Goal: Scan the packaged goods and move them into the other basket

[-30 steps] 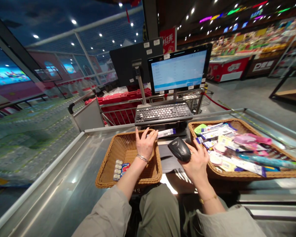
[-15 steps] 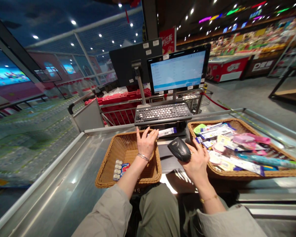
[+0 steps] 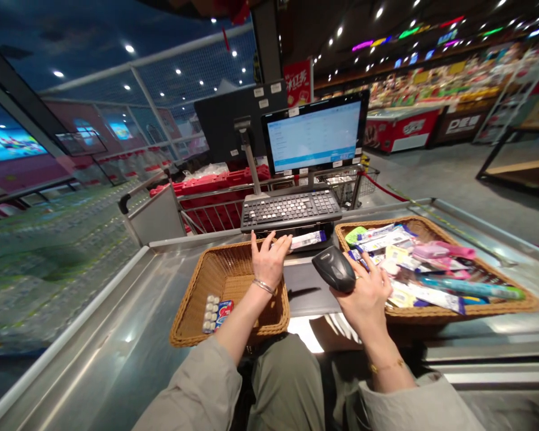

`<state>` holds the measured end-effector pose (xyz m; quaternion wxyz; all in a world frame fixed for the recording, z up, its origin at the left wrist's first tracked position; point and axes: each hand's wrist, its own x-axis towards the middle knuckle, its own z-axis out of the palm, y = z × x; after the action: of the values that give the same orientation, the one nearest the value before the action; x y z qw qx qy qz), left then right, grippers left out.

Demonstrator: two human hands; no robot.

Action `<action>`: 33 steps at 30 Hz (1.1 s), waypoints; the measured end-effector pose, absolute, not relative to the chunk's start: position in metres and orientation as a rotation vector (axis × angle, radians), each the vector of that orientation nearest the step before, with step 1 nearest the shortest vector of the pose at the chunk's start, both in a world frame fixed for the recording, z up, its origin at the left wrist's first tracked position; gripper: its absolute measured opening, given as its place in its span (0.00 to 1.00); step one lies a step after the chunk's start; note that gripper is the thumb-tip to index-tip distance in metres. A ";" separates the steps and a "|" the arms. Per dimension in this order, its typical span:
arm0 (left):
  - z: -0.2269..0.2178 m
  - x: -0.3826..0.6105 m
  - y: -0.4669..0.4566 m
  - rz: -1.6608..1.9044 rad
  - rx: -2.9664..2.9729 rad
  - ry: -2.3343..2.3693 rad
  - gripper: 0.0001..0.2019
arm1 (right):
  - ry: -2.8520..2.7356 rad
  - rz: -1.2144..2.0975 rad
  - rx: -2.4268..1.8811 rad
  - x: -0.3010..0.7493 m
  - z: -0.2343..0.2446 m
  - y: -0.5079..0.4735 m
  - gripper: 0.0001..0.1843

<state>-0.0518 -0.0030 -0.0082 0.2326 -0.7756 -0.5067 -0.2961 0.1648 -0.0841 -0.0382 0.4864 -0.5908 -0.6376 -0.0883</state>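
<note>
My left hand (image 3: 268,263) is closed on one end of a slim white-and-purple packet (image 3: 309,240), which sticks out to the right below the keyboard. Under that hand stands a wicker basket (image 3: 185,308) holding a pack of round white pieces (image 3: 210,312) and a small blue-and-red pack (image 3: 225,309), partly hidden by my forearm. In my right hand (image 3: 365,296) is a black barcode scanner (image 3: 335,269), its head tilted to the left toward the packet. Just right of it, a second wicker basket (image 3: 505,309) is heaped with similar slim packets (image 3: 440,297) and pink and teal goods.
A black keyboard (image 3: 291,208) and a lit monitor (image 3: 317,136) stand beyond the baskets. The metal counter (image 3: 117,335) has raised edges on both sides. Behind it is a trolley with red crates (image 3: 215,185). My knee (image 3: 287,377) is close below the left basket.
The scanner and my right hand have shifted slightly right, away from the left hand. My left hand still holds the packet. The whole view has turned a little.
</note>
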 end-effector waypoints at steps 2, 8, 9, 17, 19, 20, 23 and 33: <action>-0.007 -0.047 -0.001 -0.830 -2.126 -1.360 0.18 | -1.529 -0.227 -1.448 0.169 -0.036 -0.085 0.17; 0.000 -0.025 0.002 -0.888 -2.121 -1.301 0.17 | -1.438 -0.225 -1.511 0.185 -0.030 -0.089 0.21; 0.002 -0.021 0.003 -0.894 -2.123 -1.297 0.17 | -1.422 -0.222 -1.518 0.187 -0.028 -0.090 0.21; 0.013 0.012 0.010 -0.915 -2.161 -1.262 0.16 | -1.328 -0.240 -1.556 0.208 -0.022 -0.093 0.25; 0.016 0.022 0.011 -0.911 -2.197 -1.282 0.17 | -1.299 -0.250 -1.557 0.213 -0.021 -0.094 0.25; 0.017 0.027 0.011 -0.908 -2.219 -1.295 0.17 | -1.283 -0.249 -1.559 0.215 -0.020 -0.095 0.26; 0.021 0.044 0.011 -0.894 -2.282 -1.329 0.18 | -1.221 -0.243 -1.582 0.221 -0.018 -0.096 0.26; 0.021 0.092 0.028 -0.797 -2.437 -1.251 0.20 | -1.036 -0.271 -1.628 0.249 -0.031 -0.097 0.29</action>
<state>0.0923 0.0278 0.0208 0.1438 -0.8453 -0.4340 -0.2764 0.2489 -0.0968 -0.0306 0.5615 -0.6913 -0.4400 -0.1151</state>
